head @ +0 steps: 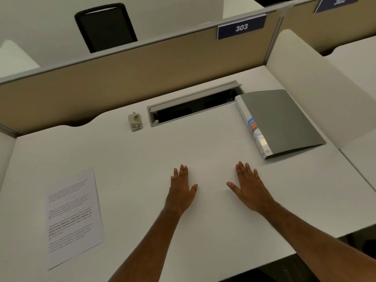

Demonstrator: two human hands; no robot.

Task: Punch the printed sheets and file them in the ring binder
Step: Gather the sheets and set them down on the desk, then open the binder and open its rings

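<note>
The printed sheets [73, 217] lie flat near the front left of the white desk [203, 139]. A closed grey ring binder [284, 121] rests at the back right, its spine with coloured tabs facing the middle. A small beige hole punch [134, 122] stands at the back centre. My left hand [181, 190] and my right hand [249, 187] lie palm down on the bare desk between the sheets and the binder, fingers spread, holding nothing.
An open cable tray [193, 105] with its lid raised is sunk into the desk behind the hands. A tan partition [142, 68] with a "303" label closes the back. White side panels [317, 84] flank the desk. A black chair [105, 25] stands beyond.
</note>
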